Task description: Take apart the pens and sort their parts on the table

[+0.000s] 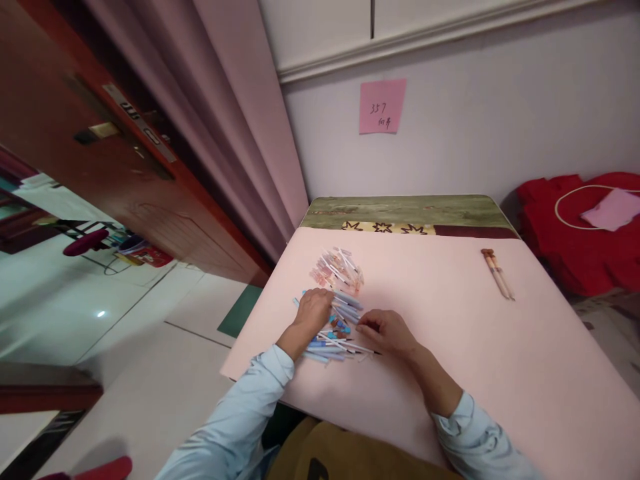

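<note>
Two hands work at a heap of blue pens (334, 337) lying on the pink desk (450, 320), seen from the head camera. The left hand (314, 311) rests palm-down on the heap, fingers loosely curled over it. The right hand (385, 331) sits at the heap's right edge, fingertips pinched around a thin pen. Just beyond lies a pile of orange pens (339, 270). Well apart to the right lie two brown sticks (497, 273). A pink note (382, 106) hangs on the wall.

Viewpoint: head-worn camera, above the counter's (500, 373) near edge.
Direction: forward and down, tilted, toward the far edge and wall.
Nearness: close; forearms fill the bottom.
Shared views: single view only.
</note>
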Available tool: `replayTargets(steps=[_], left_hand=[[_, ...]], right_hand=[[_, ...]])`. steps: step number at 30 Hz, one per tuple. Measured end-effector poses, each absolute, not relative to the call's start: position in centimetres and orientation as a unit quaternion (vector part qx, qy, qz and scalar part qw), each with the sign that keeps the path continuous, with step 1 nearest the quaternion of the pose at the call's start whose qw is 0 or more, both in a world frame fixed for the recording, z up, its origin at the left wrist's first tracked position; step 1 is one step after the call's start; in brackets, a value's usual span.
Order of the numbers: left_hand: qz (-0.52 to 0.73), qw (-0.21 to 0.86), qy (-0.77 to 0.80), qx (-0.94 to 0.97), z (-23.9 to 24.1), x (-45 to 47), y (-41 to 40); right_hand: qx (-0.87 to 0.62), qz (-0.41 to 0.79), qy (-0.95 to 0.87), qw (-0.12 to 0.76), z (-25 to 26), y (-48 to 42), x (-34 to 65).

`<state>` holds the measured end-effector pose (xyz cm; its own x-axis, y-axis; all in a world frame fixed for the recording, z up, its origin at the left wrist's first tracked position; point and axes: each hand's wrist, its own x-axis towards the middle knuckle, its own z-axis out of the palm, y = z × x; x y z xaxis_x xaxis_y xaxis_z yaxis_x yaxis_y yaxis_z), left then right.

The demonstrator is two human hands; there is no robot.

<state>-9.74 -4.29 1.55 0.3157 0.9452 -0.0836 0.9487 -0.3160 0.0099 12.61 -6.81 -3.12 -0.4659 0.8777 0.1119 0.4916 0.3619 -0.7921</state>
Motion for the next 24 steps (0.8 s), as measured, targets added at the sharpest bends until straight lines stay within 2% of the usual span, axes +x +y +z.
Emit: replayTargets(steps=[5,9,18,21,24], left_hand=[[-0.028,0.009,0.548,0.836,1.8,-10.1,-4.3],[-0.028,-0.055,0.484,0.873,2.5,-11.0,-4.5],[0.084,-0.229,0.449,0.859,6.1,-11.8,-6.9],[0.129,-0.222,0.424,0.868,6.3,-10.8,-8.3],[0.154,-0.180,0.388,0.890,5.5,-9.3,-9.3]], right_hand=[[-0.435,0.350,-0.781,0.279,-3.1,-6.8,12.7],[-0.429,0.379,-0.762,0.302,-3.1,-6.8,12.7],[-0.419,0.471,-0.647,0.429,-3.7,-6.7,12.3],[-0.412,0.485,-0.625,0.453,-3.1,-6.9,12.2],[-0.387,0.530,-0.626,0.422,-2.9,-7.3,11.9]])
